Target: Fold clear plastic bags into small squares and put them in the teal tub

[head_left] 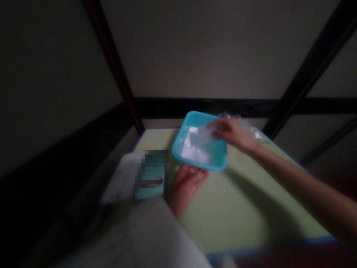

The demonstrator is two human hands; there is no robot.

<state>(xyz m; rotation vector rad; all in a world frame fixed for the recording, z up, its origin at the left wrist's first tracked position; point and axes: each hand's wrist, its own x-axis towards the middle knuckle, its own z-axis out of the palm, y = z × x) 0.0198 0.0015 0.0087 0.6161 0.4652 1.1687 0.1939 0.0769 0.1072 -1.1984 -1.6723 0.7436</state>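
Observation:
A turquoise plastic basket (220,163) stands on the pale green table top, with clear plastic bags (192,143) lying in it. Over its right side, my right hand (224,130) pinches a thin, see-through plastic bag (205,134) that hangs down into the basket. My left hand (188,182) is just in front of the basket's near rim, its fingers curled together. Blur hides what the left fingers hold, if anything, and whether they touch the basket.
A greenish box-like object (153,171), partly pixelated, lies left of the basket beside white paper or cloth (122,178). Crumpled clear plastic (256,134) lies at the back right. A blue edge borders the table (237,216). Behind it rises a wall (200,56) with dark bars.

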